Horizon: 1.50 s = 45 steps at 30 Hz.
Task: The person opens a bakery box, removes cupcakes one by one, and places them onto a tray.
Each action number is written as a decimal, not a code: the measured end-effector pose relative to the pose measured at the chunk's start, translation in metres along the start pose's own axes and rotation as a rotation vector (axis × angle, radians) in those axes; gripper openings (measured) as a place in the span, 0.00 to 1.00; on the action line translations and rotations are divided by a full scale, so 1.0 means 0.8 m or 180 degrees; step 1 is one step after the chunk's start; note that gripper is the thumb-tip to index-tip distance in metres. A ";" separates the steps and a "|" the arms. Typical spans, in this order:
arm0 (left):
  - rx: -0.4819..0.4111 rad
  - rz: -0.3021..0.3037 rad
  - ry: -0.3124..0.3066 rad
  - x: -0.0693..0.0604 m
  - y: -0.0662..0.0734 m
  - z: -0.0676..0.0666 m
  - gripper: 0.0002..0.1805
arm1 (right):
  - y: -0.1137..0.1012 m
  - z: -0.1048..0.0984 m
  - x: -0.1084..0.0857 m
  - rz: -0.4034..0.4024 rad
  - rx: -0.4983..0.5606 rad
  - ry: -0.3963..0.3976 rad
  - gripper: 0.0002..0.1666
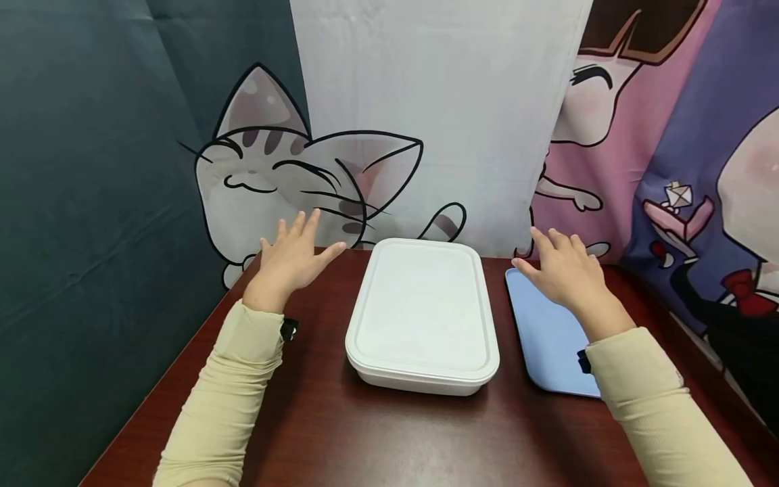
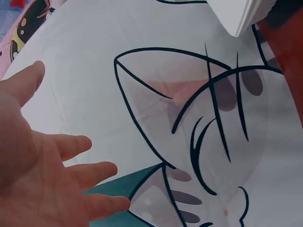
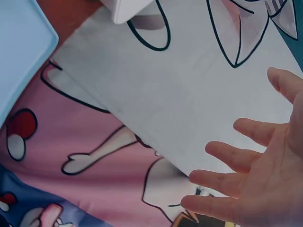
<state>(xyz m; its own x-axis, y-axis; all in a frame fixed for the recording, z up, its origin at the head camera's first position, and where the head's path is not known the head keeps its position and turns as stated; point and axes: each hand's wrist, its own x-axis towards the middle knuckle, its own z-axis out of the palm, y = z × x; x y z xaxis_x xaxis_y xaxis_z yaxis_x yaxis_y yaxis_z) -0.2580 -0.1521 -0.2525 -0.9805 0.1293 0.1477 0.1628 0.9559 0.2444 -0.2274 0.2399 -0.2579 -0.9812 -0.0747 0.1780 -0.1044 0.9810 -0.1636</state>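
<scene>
A white lidded box (image 1: 426, 311) stands on the dark red-brown table, its lid on. To the left of the box, my left hand (image 1: 291, 260) is raised with fingers spread, holding nothing. My right hand (image 1: 566, 274) is held up on the other side, over the far part of a light blue tray (image 1: 541, 338), its fingers also spread. In the left wrist view the left hand (image 2: 47, 165) shows its palm and straight fingers. The right wrist view has the right hand (image 3: 265, 165) likewise bare, with a corner of the blue tray (image 3: 23, 52) at upper left.
Behind the table (image 1: 420, 433) hangs a printed curtain (image 1: 438, 101) with a cartoon cat and figures, close to the far edge. A plain dark green curtain (image 1: 91, 203) runs along the left side. Small dark devices sit at both wrists.
</scene>
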 end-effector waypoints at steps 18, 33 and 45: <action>-0.0156 -0.0079 -0.0176 -0.020 -0.005 0.083 0.47 | -0.005 0.076 -0.011 -0.0073 0.0403 -0.0159 0.44; -0.0641 -0.0283 -0.0456 -0.039 0.000 0.141 0.42 | -0.017 0.136 -0.028 0.0030 0.0681 -0.0397 0.41; -0.0691 -0.0400 -0.0498 -0.051 0.004 0.160 0.34 | -0.016 0.158 -0.036 0.0057 0.0797 -0.0406 0.35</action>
<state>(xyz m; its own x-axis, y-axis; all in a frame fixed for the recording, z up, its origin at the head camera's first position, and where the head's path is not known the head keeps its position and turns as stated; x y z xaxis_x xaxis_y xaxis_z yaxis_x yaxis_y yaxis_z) -0.2312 -0.1204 -0.3807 -0.9967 0.0687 -0.0420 0.0423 0.8904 0.4532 -0.2180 0.2067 -0.3840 -0.9941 -0.0953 0.0518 -0.1082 0.9087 -0.4031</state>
